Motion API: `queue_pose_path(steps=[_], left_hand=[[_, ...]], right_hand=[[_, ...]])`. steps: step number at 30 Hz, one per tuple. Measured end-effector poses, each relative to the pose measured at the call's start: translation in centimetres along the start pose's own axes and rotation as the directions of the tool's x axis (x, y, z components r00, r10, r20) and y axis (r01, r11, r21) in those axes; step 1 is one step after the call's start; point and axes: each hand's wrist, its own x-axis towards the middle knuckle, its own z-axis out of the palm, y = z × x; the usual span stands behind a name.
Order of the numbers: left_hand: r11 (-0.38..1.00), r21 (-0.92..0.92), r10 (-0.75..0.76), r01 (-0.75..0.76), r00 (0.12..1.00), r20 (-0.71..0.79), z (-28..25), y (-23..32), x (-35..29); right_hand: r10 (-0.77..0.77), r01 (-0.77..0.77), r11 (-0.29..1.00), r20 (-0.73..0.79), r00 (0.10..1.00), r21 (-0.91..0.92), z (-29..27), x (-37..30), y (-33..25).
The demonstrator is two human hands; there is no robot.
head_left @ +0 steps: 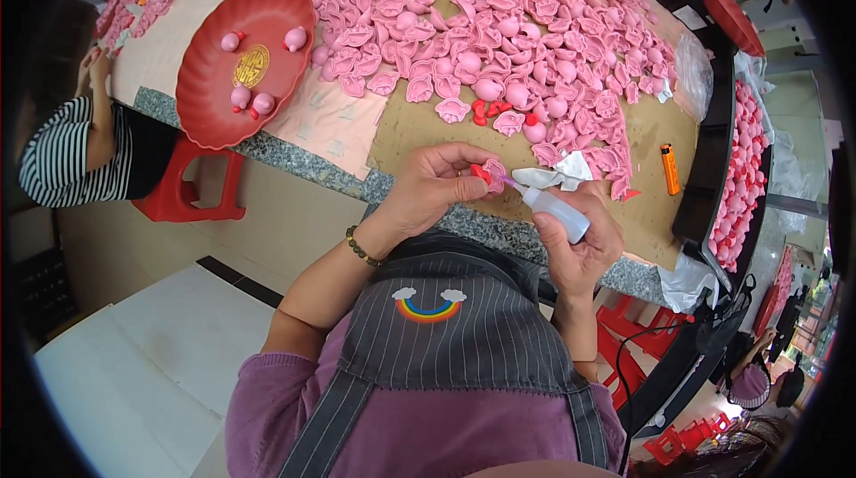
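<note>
Between its thumb and fingertips my left hand [437, 185] holds a small pink shell-like piece [495, 177], with a red bit [481, 174] beside it at the fingertips. My right hand [584, 237] is wrapped round a small white squeeze bottle [557, 212], tilted so its thin purple nozzle [514, 184] meets the pink piece. A crumpled white tissue [571, 168] lies just beyond the bottle. Past my hands spreads a big heap of loose pink shells [535, 59], some cupped and some ruffled. A few glossy red pieces [489, 111] rest at the heap's near edge.
At the left stands a red scalloped plate [201, 77] with several pink balls with red parts on it. An orange lighter [670, 169] lies on the right. Beyond it, a black tray [704, 201] holds many pink-and-red pieces. Another person in striped sleeves [58, 152] sits far left.
</note>
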Motion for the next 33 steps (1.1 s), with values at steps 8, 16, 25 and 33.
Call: queue_pose_path(steps=[8,16,25,33], left_hand=[[1.000,0.017,-0.010,0.010,1.000,0.007,0.30,0.25,-0.05],[0.999,0.033,0.006,-0.006,1.000,0.011,0.30,0.06,-0.05],[1.000,0.012,-0.002,0.002,1.000,0.001,0.29,0.14,-0.09],[1.000,0.004,0.012,-0.012,1.000,0.013,0.17,0.20,-0.05]], right_hand=[[-0.011,0.011,1.000,-0.036,0.999,0.014,-0.03,0.00,0.12],[-0.027,0.026,1.000,-0.027,0.999,-0.010,0.07,0.00,0.20],[-0.018,0.018,1.000,-0.038,0.999,0.002,0.00,-0.10,0.26],[0.017,-0.018,1.000,-0.043,0.999,-0.006,0.13,-0.12,0.27]])
